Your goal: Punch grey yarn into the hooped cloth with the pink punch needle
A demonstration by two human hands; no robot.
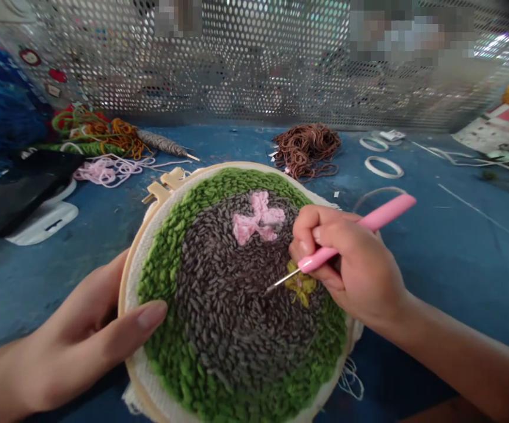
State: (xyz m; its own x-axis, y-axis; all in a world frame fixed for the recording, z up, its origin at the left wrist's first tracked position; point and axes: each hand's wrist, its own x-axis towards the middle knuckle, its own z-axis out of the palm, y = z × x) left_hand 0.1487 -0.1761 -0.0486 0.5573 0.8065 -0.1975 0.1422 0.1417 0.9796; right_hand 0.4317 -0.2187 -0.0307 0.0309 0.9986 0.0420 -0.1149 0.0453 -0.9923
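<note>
A round embroidery hoop (131, 258) fills the middle of the view, tilted toward me. Its fabric carries thick yarn loops: a green border, a dark grey centre, a pink flower (260, 216) near the top and a yellow flower (301, 285) at the right. My left hand (91, 335) grips the hoop's left rim, thumb on the green loops and fingers behind. In my right hand (347, 252) is a pink-handled punch needle (320, 256), held like a pen. The metal tip meets or hovers just over the grey loops; contact is hard to judge. My right knuckles partly cover the yellow flower's surroundings.
Brown yarn (306, 147) lies behind the hoop, with white rings (384, 167) to its right. At left are pink yarn (109, 170), a wound grey yarn bobbin (161, 144), orange yarn (126, 138) and a black pouch (20, 191). A perforated metal panel (245, 64) closes the blue table's back.
</note>
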